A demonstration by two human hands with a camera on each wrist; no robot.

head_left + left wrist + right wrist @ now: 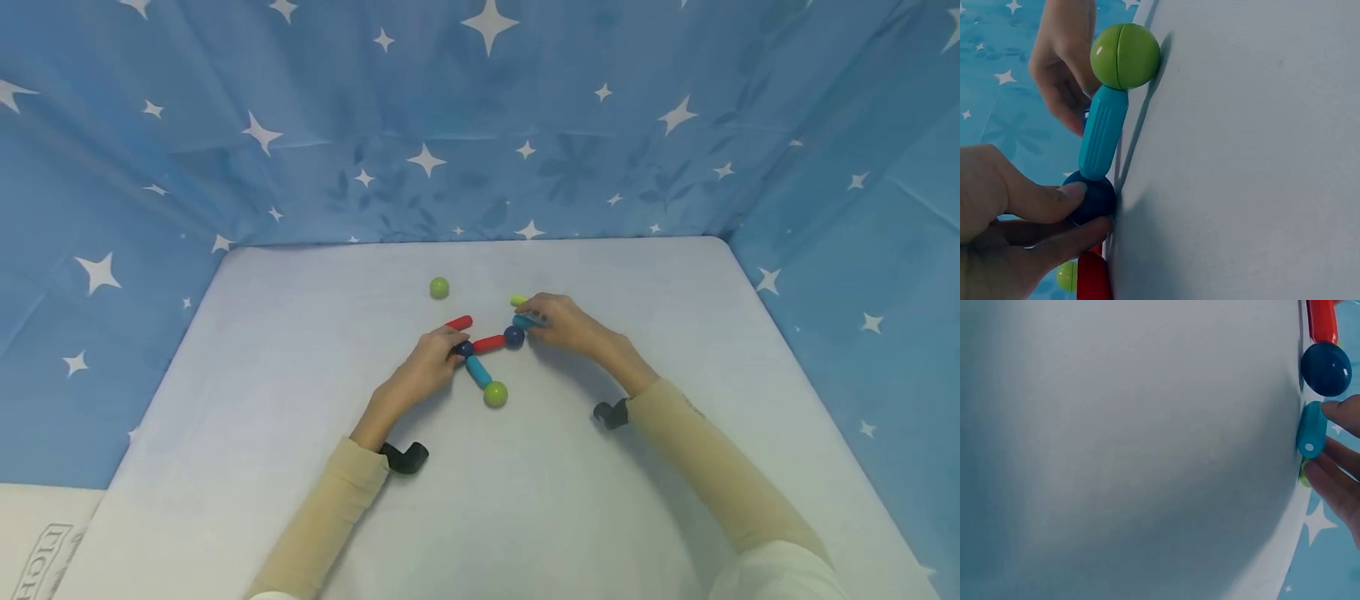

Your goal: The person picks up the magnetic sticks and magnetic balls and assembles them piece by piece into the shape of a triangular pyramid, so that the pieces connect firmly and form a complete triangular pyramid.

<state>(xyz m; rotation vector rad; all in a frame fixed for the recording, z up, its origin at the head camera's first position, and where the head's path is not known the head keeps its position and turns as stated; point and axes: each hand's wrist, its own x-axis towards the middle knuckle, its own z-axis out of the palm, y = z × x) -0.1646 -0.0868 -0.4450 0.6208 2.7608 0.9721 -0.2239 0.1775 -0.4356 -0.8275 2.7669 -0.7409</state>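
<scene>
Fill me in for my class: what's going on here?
A person is working with both hands. The left hand pinches a dark blue ball, which a red rod links to a second dark blue ball and a light blue rod links to a green ball. Beside the second ball, the right hand holds another light blue rod, apparently not touching it.

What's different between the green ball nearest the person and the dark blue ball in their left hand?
The near green ball is bright, while the dark blue ball is deep navy. The left hand pinches the dark blue ball; no hand touches the green one. The green ball meets just one light blue stick; the dark blue ball also appears to meet a red stick. Both are round and sit at opposite ends of that light blue stick.
</scene>
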